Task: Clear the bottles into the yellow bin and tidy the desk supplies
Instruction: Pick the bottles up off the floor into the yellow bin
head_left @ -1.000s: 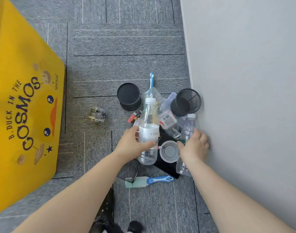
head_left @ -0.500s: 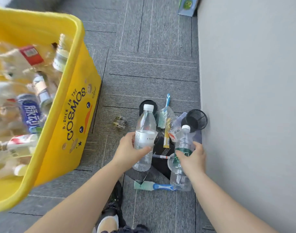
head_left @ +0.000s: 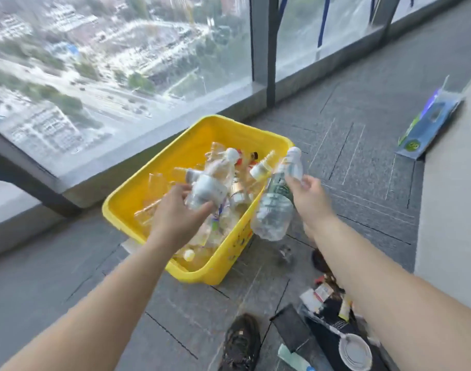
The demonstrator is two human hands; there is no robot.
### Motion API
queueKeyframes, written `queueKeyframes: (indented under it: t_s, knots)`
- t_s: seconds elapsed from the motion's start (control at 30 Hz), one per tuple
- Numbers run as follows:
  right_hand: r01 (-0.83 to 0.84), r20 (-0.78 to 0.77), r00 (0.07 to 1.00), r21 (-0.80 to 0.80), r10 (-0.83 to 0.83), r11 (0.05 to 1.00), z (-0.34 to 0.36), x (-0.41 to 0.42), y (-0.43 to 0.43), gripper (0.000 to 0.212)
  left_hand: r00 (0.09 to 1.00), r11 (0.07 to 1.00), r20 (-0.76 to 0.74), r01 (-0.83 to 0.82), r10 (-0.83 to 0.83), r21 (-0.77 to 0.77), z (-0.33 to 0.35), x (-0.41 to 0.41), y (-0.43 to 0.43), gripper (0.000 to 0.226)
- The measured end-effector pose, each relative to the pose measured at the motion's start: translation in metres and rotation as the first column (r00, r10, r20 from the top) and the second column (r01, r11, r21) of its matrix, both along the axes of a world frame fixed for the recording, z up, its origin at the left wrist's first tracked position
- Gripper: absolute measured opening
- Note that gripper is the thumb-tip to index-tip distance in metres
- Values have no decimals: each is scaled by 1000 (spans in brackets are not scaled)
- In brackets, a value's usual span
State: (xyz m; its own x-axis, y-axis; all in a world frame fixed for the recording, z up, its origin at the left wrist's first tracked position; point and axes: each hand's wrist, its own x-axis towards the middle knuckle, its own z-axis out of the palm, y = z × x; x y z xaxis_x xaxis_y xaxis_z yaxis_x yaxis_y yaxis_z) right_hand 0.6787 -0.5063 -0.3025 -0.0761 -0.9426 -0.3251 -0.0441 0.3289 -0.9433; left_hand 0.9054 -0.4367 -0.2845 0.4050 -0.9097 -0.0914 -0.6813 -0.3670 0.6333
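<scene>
The left hand (head_left: 179, 210) is curled around a clear bottle (head_left: 207, 187) with a white label, thumb on the near side and fingers on the far side; the bottle is tilted, cap pointing away, and is held above the open bin (head_left: 199, 271). The right hand (head_left: 310, 200) pinches a second clear bottle, green-labelled (head_left: 276, 200), near its neck between thumb and fingers; this bottle hangs tilted with its base toward the camera, over the right rim of the bin. Motion blur prevents a finer reading of finger positions. The bin is yellow, rectangular, and stands on the floor (head_left: 363, 162), which is covered with grey carpet tiles. It contains many clear bottles, lying loose at mixed angles. Beyond the bin, a floor-to-ceiling window (head_left: 122, 62) with dark frames shows streets and buildings far below. A grey wall (head_left: 448, 210) borders the floor on the right; a flat blue-green package (head_left: 429, 124) leans at its base. At lower right, beside and under the right forearm, desk supplies lie on the floor: a tape roll (head_left: 355, 352), a black mesh tray (head_left: 292, 330), small packets and a light green tool with a blue handle (head_left: 293, 358). A dark shoe (head_left: 241, 341) is at bottom centre. Both held bottles are at the bin; the supplies are well apart from both hands.
</scene>
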Motion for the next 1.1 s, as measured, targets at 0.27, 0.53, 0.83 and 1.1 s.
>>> queueKeyframes:
  t_s: [0.27, 0.53, 0.83, 1.1]
  knots:
    - [-205, -122, 967, 151, 224, 967, -45, 42, 2, 70, 970, 978, 197, 110, -145, 177, -25, 54, 23, 68]
    - [52, -320, 943, 399, 86, 915, -151, -44, 82, 66, 915, 924, 150, 351, -373, 154, -98, -13, 51, 40]
    - [211, -612, 788, 383, 76, 899, -233, -154, 118, 31, 808, 737, 31, 521, -589, 431, -196, -113, 26, 51]
    - [101, -741, 606, 433, 290, 896, -290, -187, 97, 63, 793, 614, -112, 544, -599, 572, -278, -169, 7, 60]
